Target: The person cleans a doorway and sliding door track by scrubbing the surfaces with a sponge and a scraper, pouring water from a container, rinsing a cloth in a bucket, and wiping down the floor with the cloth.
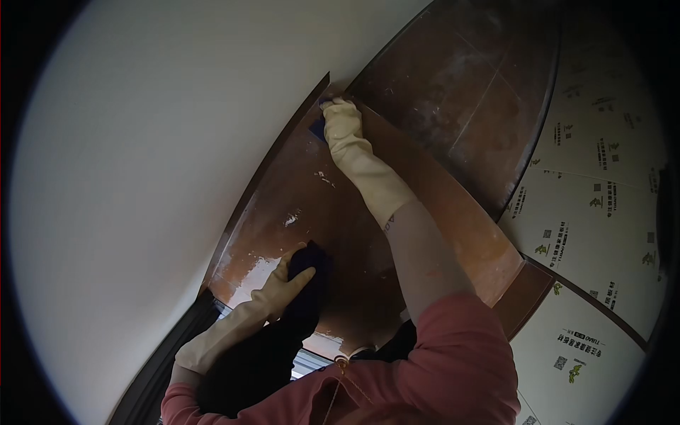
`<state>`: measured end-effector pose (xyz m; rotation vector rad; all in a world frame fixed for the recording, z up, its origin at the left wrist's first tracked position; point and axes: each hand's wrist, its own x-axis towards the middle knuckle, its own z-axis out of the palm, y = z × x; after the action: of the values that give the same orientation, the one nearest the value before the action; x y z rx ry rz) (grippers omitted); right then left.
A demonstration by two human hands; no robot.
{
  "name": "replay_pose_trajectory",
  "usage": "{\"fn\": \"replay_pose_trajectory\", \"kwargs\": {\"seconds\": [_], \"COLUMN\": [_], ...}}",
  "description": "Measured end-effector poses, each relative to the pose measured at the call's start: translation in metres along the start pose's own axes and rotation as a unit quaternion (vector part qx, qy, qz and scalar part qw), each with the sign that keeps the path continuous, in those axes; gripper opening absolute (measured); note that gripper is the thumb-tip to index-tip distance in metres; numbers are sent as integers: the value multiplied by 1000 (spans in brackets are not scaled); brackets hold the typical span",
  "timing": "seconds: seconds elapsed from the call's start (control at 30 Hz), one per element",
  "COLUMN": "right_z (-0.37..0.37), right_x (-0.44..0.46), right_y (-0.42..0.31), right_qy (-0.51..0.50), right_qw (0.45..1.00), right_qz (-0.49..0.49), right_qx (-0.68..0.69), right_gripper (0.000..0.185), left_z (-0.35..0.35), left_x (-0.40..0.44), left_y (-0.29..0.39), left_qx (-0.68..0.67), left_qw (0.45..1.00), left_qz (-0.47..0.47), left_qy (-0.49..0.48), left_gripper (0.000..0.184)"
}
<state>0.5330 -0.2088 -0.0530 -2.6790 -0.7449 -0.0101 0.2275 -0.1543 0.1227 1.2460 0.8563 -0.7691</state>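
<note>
Leftmost, a pale wall (142, 156) runs along the brown surface's (354, 198) left edge, with a dark ribbed strip (166, 354) meeting its lower-left corner. Near that corner, beside a bright wet-looking glare, the gloved left hand (283, 280) grips a dark cloth (306, 273), thumb across it; the cloth's lower end merges with black clothing (244, 365), which covers part of the near edge. At the far corner, the gloved right hand (340, 117) presses on a blue piece (316, 129), perhaps a cloth or pad, mostly covered by the glove; how tightly the fingers close on it I cannot tell. The right forearm and pink sleeve (464, 347) block the middle and near-right part. Beyond the right edge lies a darker, dusty panel (453, 99), then printed sheets (595, 205), cut off by the lens's black rim.
</note>
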Motion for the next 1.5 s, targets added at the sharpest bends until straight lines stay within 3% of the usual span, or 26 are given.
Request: {"fn": "replay_pose_trajectory", "kwargs": {"seconds": [0.07,0.1,0.17,0.23,0.27,0.37,0.47,0.53,0.6,0.67,0.7,0.73,0.77,0.8,0.87,0.97,1.03,1.07,1.13,1.2,1.23,1.3,1.33,1.37,1.43,1.5], "right_z": [20,31,44,-4,-45,-26,-28,17,-6,-33,4,-12,-27,-39,-43,6,42,55,71,84,85,59,121,123,129,136], "right_x": [46,55,38,-18,-43,-112,-76,-21,8,-9,-37,-53,-69,-73,-88,-22,23,40,48,16,-7,-72,-105,-103,-80,-46], "right_y": [-2,0,21,47,57,118,67,34,-7,11,58,76,94,86,73,37,13,4,-19,-64,-96,-176,-203,-205,-203,-188], "right_qy": [6,41,77,98,19,96,119,42,-64,-102,-34,-95,10,4,99,131,171,199,238,224,212,119,37,36,-135,-279], "right_qw": [998,969,948,992,991,969,971,968,955,971,998,906,664,664,895,840,714,592,241,30,-7,159,78,77,-118,-279], "right_qz": [67,127,160,84,128,201,201,199,253,197,45,269,499,499,296,290,304,301,217,174,193,389,490,490,169,-187], "right_qx": [21,210,265,9,19,107,54,150,140,84,-36,313,557,556,318,440,607,721,915,959,958,899,867,868,969,900], "right_gripper": [17,17,18,26,27,22,22,23,25,26,20,14,10,10,9,11,12,13,15,18,19,17,11,11,16,21], "left_z": [-6,-6,-2,-4,-7,-20,-19,-10,-7,-7,-10,-16,-22,-26,-25,-23,-25,-27,-29,-29,-30,-38,-46,-55,-51,-36], "left_x": [-1,-1,-4,-11,-13,-15,-18,-17,-15,-20,-20,-19,-17,-16,-18,-21,-35,-39,-46,-55,-57,-53,-48,-44,-50,-62], "left_y": [-12,-17,-13,-12,-12,-15,-18,-12,0,4,5,2,-7,-14,-18,-8,-12,-14,-15,-10,-17,-33,-43,-56,-49,-27], "left_qx": [32,54,40,28,23,14,20,36,144,104,59,58,59,57,56,87,119,117,118,80,83,43,46,24,6,96], "left_qw": [999,998,999,999,999,999,998,998,988,994,998,998,998,998,997,995,992,991,988,985,984,990,990,992,994,978], "left_qz": [9,19,10,-6,-3,4,-14,-23,-32,-6,23,21,21,19,4,1,-10,-29,-60,-100,-106,-80,-77,-81,-84,-111], "left_qy": [9,13,18,25,28,45,55,55,39,20,5,3,17,33,45,50,45,64,77,113,114,109,112,90,68,151], "left_gripper": [67,67,67,66,66,66,66,66,66,66,66,66,67,67,66,65,65,65,64,65,65,64,64,63,62,60]}}
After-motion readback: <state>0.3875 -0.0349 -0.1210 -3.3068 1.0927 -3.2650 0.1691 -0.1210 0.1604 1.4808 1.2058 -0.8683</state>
